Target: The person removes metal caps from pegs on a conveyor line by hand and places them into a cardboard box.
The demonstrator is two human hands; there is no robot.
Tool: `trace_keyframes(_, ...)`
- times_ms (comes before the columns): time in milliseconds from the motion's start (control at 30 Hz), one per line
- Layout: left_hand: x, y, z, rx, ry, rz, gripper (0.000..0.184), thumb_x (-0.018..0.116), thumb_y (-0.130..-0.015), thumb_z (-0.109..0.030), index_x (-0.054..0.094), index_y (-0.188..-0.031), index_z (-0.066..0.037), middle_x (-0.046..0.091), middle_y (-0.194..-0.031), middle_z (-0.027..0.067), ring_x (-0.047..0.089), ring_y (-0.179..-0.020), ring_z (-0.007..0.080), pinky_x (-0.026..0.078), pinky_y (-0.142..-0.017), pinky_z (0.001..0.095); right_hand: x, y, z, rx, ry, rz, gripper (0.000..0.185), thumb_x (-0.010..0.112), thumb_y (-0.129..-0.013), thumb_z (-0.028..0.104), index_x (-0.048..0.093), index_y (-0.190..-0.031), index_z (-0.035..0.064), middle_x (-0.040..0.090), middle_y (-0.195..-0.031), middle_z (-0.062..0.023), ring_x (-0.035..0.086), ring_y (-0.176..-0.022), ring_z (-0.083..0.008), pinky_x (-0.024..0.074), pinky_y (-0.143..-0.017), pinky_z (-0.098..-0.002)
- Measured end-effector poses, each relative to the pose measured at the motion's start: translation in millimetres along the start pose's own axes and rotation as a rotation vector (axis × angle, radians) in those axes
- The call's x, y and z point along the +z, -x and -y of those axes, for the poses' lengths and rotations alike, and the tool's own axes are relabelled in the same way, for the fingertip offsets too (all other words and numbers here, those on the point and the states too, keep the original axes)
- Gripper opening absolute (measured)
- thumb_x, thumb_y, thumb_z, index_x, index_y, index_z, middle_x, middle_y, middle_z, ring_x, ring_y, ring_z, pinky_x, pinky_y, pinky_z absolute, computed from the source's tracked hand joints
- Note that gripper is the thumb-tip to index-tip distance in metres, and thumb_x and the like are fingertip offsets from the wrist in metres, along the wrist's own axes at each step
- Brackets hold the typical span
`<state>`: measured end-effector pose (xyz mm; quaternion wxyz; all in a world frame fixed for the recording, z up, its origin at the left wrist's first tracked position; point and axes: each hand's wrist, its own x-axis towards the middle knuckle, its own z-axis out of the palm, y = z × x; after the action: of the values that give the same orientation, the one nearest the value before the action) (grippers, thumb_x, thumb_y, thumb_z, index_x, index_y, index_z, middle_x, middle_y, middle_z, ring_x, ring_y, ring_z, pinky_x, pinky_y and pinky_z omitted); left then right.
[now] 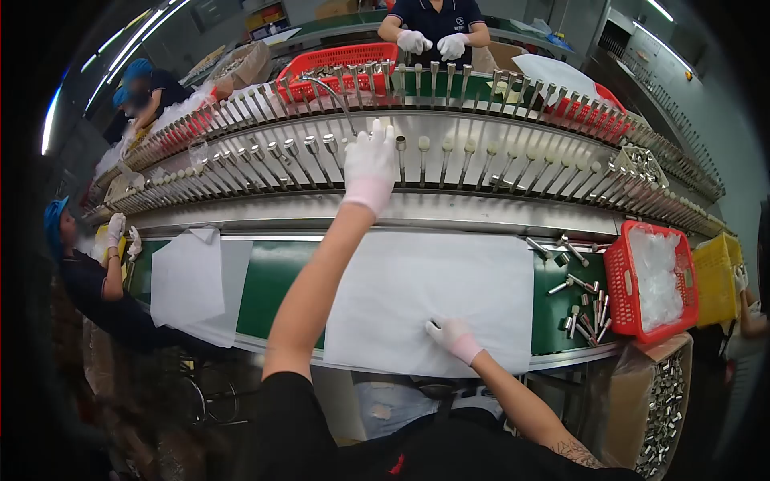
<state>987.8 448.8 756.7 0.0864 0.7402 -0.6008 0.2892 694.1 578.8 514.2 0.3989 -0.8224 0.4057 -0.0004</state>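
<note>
Head view: the left hand [370,163] is by a metal tube [401,146], maybe to grab it. I can't tell its grip, or the right hand's [454,337]; a soft pinch seems needed next.

Green bench [274,272]: white sheet [429,272] beneath right fingers [435,327]; loose metal parts [598,308] to their right; red basket [621,282] farther right; more white sheets [188,276] well to their left.

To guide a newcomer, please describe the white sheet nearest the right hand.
Find the long green table before the metal rack. On its middle part lies the white sheet. Unlike the overlapping sheets farther left, it looks larger and lies beneath the right hand.
</note>
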Motion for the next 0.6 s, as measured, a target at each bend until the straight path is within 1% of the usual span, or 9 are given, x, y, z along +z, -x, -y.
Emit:
trace_keyframes(67, 47.1, -57.8, 6.5, 0.214, -0.203, 0.449, 0.034, 0.065, -0.093, -0.016, 0.073, -0.125, -0.012, 0.073, -0.118, 0.0071, 0.07, -0.107, 0.0281, 0.055, -0.086, 0.0418, -3.9, 4.7, 6.5, -0.027, 0.072, 0.004, 0.04, 0.053, -0.101, 0.044, 0.071, -0.113, 0.011, 0.074, -0.099, -0.0222, 0.07, -0.092, -0.0439, 0.0555, -0.083, -0.0516)
trace_keyframes(167, 86.4, -84.7, -10.1, 0.329, -0.344, 0.585, 0.026, 0.062, -0.095, -0.019, 0.08, -0.112, -0.014, 0.078, -0.109, 0.0041, 0.074, -0.103, 0.0277, 0.057, -0.082, 0.0431, 14.9, 20.9, -7.2, -0.008, -0.052, 0.007, 0.038, 0.052, -0.103, 0.041, 0.07, -0.114, 0.0094, 0.074, -0.095, -0.0205, 0.071, -0.088, -0.0401, 0.0559, -0.081, -0.048)
trace_keyframes(233, 83.7, -102.8, -17.5, 0.293, -0.316, 0.741, 0.028, 0.059, -0.097, -0.023, 0.08, -0.115, -0.015, 0.078, -0.118, 0.006, 0.075, -0.105, 0.0281, 0.059, -0.078, 0.0447, 13.4, 49.7, -4.3, -0.04, -0.121, 0.002, 0.036, 0.05, -0.105, 0.036, 0.07, -0.112, 0.007, 0.073, -0.089, -0.0173, 0.073, -0.083, -0.0311, 0.0561, -0.079, -0.0424)
trace_keyframes(267, 69.3, -113.2, -12.4, 0.284, -0.315, 0.72, 0.028, 0.059, -0.097, -0.023, 0.08, -0.115, -0.015, 0.078, -0.118, 0.006, 0.075, -0.105, 0.0281, 0.059, -0.078, 0.0447, 6.4, 68.1, 1.6, -0.021, -0.265, 0.058, 0.035, 0.049, -0.106, 0.032, 0.07, -0.112, 0.0051, 0.072, -0.086, -0.0141, 0.073, -0.081, -0.0222, 0.0561, -0.079, -0.0374)
trace_keyframes(300, 56.1, -123.2, -5.5, 0.298, -0.274, 0.639, 0.029, 0.058, -0.098, -0.024, 0.08, -0.113, -0.014, 0.078, -0.116, 0.0079, 0.076, -0.103, 0.0292, 0.059, -0.077, 0.0458, -0.8, 81.0, 2.6, -0.02, -0.27, 0.107, 0.032, 0.05, -0.106, 0.029, 0.07, -0.112, 0.0047, 0.072, -0.085, -0.0118, 0.072, -0.081, -0.0188, 0.0559, -0.079, -0.0349)
trace_keyframes(433, -82.6, -117.0, 25.2, 0.311, -0.026, 0.425, 0.033, 0.053, -0.102, -0.029, 0.08, -0.1, -0.01, 0.078, -0.101, 0.0157, 0.076, -0.093, 0.033, 0.059, -0.075, 0.0499, -26.8, 64.1, -7.3, -0.012, -0.428, 0.145, 0.029, 0.051, -0.107, 0.026, 0.07, -0.115, 0.0056, 0.07, -0.084, -0.0066, 0.07, -0.08, -0.0159, 0.056, -0.079, -0.0337)
trace_keyframes(500, -128.3, -95.9, 56.7, 0.277, 0.031, 0.409, 0.035, 0.052, -0.103, -0.031, 0.076, -0.1, -0.006, 0.076, -0.094, 0.0175, 0.074, -0.091, 0.0353, 0.058, -0.078, 0.05, -77.8, 14.5, 36.8, -0.128, -0.351, 0.017, 0.029, 0.054, -0.105, 0.026, 0.07, -0.119, 0.006, 0.072, -0.092, -0.0166, 0.072, -0.087, -0.0275, 0.0559, -0.085, -0.0389)
trace_keyframes(533, -130.9, -79.6, 74.8, 0.228, 0.069, 0.386, 0.031, 0.052, -0.103, -0.03, 0.073, -0.106, -0.007, 0.075, -0.095, 0.0172, 0.074, -0.091, 0.0355, 0.058, -0.08, 0.0496, -101.7, -16.0, 60.4, -0.307, -0.185, -0.188, 0.026, 0.06, -0.102, 0.022, 0.069, -0.118, 0.0053, 0.071, -0.09, -0.0165, 0.07, -0.086, -0.0319, 0.0561, -0.082, -0.0406)
trace_keyframes(600, -120.8, -49.2, 115.7, 0.168, 0.12, 0.315, 0.026, 0.053, -0.102, -0.027, 0.068, -0.114, -0.008, 0.074, -0.1, 0.017, 0.073, -0.093, 0.0361, 0.057, -0.082, 0.0495, -151.7, -83.3, 119.4, -0.438, -0.091, -0.394, 0.029, 0.065, -0.096, 0.015, 0.062, -0.122, 0.0017, 0.067, -0.094, -0.0177, 0.068, -0.089, -0.0366, 0.0548, -0.081, -0.0465)
